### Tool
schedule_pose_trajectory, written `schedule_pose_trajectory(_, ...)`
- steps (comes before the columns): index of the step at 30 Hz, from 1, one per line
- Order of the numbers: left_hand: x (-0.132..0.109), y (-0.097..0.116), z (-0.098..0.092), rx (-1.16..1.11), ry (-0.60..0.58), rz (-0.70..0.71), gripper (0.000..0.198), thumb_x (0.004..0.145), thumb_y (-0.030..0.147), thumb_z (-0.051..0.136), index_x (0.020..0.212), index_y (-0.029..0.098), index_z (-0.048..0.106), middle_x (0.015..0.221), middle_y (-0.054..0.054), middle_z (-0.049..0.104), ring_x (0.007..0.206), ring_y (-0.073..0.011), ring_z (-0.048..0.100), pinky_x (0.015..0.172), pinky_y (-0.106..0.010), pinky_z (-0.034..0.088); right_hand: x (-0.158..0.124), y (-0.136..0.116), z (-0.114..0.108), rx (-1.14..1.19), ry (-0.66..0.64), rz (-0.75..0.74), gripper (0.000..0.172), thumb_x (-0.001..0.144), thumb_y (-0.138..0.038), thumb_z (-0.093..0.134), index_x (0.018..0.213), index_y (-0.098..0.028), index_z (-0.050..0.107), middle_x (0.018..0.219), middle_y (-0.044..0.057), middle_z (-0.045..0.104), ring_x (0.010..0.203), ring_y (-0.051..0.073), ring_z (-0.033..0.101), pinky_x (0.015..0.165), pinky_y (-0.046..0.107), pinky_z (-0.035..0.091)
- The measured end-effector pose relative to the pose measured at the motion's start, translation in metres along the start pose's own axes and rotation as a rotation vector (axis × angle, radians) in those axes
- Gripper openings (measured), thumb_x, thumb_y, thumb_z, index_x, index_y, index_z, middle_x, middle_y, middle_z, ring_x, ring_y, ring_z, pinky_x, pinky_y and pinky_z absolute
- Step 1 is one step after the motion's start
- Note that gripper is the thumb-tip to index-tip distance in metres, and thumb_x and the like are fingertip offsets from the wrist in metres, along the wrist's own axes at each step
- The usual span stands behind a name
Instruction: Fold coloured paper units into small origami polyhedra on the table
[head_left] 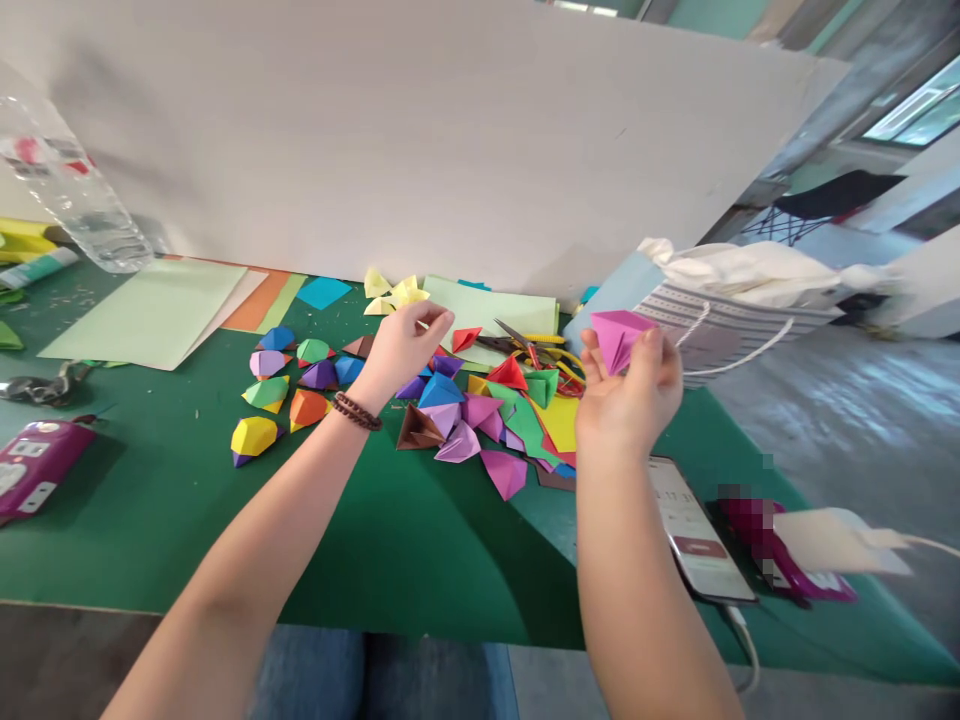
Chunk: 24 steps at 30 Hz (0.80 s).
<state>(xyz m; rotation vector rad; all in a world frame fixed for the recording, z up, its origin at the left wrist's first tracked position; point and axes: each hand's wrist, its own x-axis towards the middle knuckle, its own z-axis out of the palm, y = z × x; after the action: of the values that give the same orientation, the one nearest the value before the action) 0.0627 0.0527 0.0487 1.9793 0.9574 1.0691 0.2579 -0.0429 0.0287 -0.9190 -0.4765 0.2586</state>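
Note:
My right hand (634,385) is raised over the right side of the table, pinching a pink folded paper piece (619,338) between thumb and fingers. My left hand (412,340), with a dark beaded bracelet on its wrist, hovers above the paper pieces with its fingers curled together; what they hold, if anything, is hidden. Just behind it lie pale yellow folded pieces (397,292). Below and between my hands is a loose pile of folded pieces, among them a brown one (420,428) and a pink one (504,473). Several two-coloured paper shapes, including a yellow one (255,436), sit left of my forearm.
Scissors (517,335) lie behind the pile. Paper sheets (150,310) and a clear bottle (82,190) are at the back left. On the right are a striped bag (720,325), a phone (701,530) and a purple device (795,560) with a cable. Another purple device (41,465) lies left.

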Motion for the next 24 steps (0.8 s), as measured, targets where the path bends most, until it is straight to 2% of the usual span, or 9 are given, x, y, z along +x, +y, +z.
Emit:
schedule_pose_trajectory(5, -0.003, 0.008, -0.016, 0.158, -0.197, -0.018, 0.026, 0.087, 0.036, 0.052, 0.090, 0.018, 0.071, 0.086, -0.003, 0.071, 0.074, -0.0134, 0.062, 0.073, -0.025, 0.048, -0.004, 0.002, 0.002, -0.035, -0.033, -0.044, 0.032, 0.073, -0.047, 0.071, 0.093, -0.025, 0.059, 0.090, -0.004, 0.067, 0.075, 0.015, 0.071, 0.078, 0.032, 0.055)
schedule_pose_trajectory(9, -0.004, 0.003, -0.015, 0.335, -0.351, -0.032, 0.027, 0.087, 0.038, 0.052, 0.090, 0.020, 0.072, 0.094, -0.003, 0.073, 0.083, -0.0172, 0.064, 0.074, -0.025, 0.048, -0.006, 0.006, 0.002, -0.070, -0.079, -0.009, 0.033, 0.071, -0.047, 0.073, 0.093, -0.025, 0.061, 0.089, -0.003, 0.068, 0.076, 0.016, 0.071, 0.078, 0.032, 0.056)
schedule_pose_trajectory(11, -0.006, 0.001, -0.009, 0.424, -0.390, -0.030, 0.026, 0.087, 0.036, 0.052, 0.090, 0.020, 0.072, 0.093, -0.003, 0.074, 0.085, -0.0180, 0.065, 0.074, -0.026, 0.048, -0.008, 0.010, 0.003, -0.125, -0.140, 0.051, 0.035, 0.068, -0.045, 0.076, 0.092, -0.023, 0.064, 0.087, -0.002, 0.068, 0.075, 0.016, 0.071, 0.076, 0.031, 0.056)
schedule_pose_trajectory(13, -0.010, 0.002, 0.002, 0.478, -0.379, 0.004, 0.026, 0.087, 0.031, 0.050, 0.092, 0.019, 0.072, 0.092, -0.004, 0.074, 0.084, -0.0182, 0.066, 0.075, -0.026, 0.049, -0.009, 0.016, 0.003, -0.185, -0.205, 0.139, 0.038, 0.064, -0.043, 0.080, 0.091, -0.022, 0.065, 0.083, -0.002, 0.068, 0.074, 0.015, 0.071, 0.074, 0.029, 0.057)
schedule_pose_trajectory(14, -0.012, 0.003, 0.008, 0.491, -0.350, 0.034, 0.025, 0.087, 0.028, 0.050, 0.095, 0.019, 0.072, 0.094, -0.005, 0.074, 0.086, -0.0183, 0.066, 0.076, -0.026, 0.049, -0.009, 0.019, 0.002, -0.204, -0.228, 0.194, 0.039, 0.062, -0.043, 0.081, 0.091, -0.022, 0.066, 0.081, -0.003, 0.068, 0.073, 0.015, 0.071, 0.072, 0.029, 0.058)
schedule_pose_trajectory(17, -0.022, 0.005, 0.031, 0.538, -0.383, 0.149, 0.025, 0.086, 0.020, 0.049, 0.097, 0.017, 0.071, 0.095, -0.006, 0.073, 0.087, -0.0194, 0.066, 0.077, -0.028, 0.050, -0.008, 0.025, -0.001, -0.207, -0.270, 0.373, 0.040, 0.058, -0.045, 0.083, 0.086, -0.024, 0.065, 0.080, -0.004, 0.066, 0.074, 0.016, 0.070, 0.068, 0.030, 0.059)
schedule_pose_trajectory(21, -0.032, -0.002, 0.054, 0.722, -0.416, 0.274, 0.023, 0.086, 0.019, 0.049, 0.086, 0.012, 0.071, 0.093, -0.011, 0.072, 0.098, -0.0242, 0.063, 0.093, -0.037, 0.046, -0.005, 0.030, -0.005, -0.217, -0.362, 0.510, 0.035, 0.059, -0.048, 0.082, 0.076, -0.025, 0.061, 0.073, -0.005, 0.063, 0.077, 0.021, 0.070, 0.071, 0.039, 0.062)
schedule_pose_trajectory(24, -0.032, -0.009, 0.054, 0.754, -0.431, 0.349, 0.022, 0.085, 0.019, 0.051, 0.085, 0.013, 0.071, 0.099, -0.011, 0.071, 0.109, -0.0266, 0.059, 0.104, -0.044, 0.038, -0.006, 0.036, -0.008, -0.281, -0.450, 0.563, 0.033, 0.060, -0.050, 0.080, 0.077, -0.026, 0.064, 0.076, -0.003, 0.065, 0.082, 0.024, 0.069, 0.069, 0.041, 0.062)
